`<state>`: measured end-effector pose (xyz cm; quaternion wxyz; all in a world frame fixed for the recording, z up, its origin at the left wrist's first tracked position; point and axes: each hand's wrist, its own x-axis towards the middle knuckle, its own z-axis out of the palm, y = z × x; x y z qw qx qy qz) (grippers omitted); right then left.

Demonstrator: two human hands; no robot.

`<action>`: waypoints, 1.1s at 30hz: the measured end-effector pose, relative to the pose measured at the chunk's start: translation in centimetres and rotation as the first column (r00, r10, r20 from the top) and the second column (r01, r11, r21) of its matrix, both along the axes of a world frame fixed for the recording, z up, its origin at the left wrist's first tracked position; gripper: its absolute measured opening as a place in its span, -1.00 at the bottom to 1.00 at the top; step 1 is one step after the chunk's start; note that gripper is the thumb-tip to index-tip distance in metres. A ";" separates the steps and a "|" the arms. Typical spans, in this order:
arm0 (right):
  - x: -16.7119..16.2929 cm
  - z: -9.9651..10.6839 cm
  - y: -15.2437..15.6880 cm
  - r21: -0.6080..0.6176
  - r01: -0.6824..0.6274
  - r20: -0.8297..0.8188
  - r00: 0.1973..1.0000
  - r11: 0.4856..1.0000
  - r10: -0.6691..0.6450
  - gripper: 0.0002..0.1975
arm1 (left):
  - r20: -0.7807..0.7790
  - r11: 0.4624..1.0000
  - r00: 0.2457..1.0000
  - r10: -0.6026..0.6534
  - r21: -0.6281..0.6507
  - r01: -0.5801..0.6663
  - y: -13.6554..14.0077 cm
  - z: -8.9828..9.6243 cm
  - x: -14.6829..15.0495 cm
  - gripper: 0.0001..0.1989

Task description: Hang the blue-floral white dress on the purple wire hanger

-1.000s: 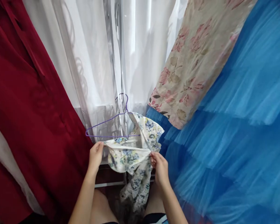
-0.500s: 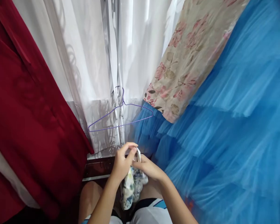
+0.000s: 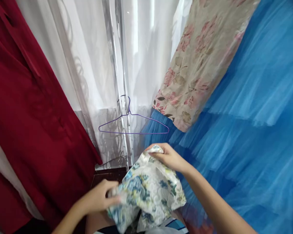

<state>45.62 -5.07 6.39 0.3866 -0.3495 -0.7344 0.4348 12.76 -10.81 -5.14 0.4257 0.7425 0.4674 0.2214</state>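
Observation:
A white garment (image 3: pixel 158 185) with blue and yellow flowers is spread out above my lap; its exact kind does not show. My right hand (image 3: pixel 169 156) is closed on its upper edge, the thumb pressed over the bunched cloth. At the garment's left side, my left hand (image 3: pixel 104 195) pinches the cloth between thumb and fingers, slightly blurred by motion. In front of both hands a purple wire hanger (image 3: pixel 134 133) hangs from a pale vertical pole, with nothing on it.
A dark red garment (image 3: pixel 39 130) hangs on the left. Behind the pole (image 3: pixel 123 78) are white curtains (image 3: pixel 88 58). To the right hang a beige floral garment (image 3: pixel 190 71) and a tiered blue tulle dress (image 3: pixel 254 136), close to my right arm.
The floral garment was bunched between my hands and is now opened out. My left hand has moved left and down, my right hand a little right and up. The hanger has levelled.

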 end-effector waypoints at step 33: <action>4.3 1.5 8.6 0.419 0.652 -0.136 0.733 0.632 -0.667 -0.59 | -0.016 0.586 0.943 0.332 0.787 -0.192 12.6 15.7 0.3 -0.80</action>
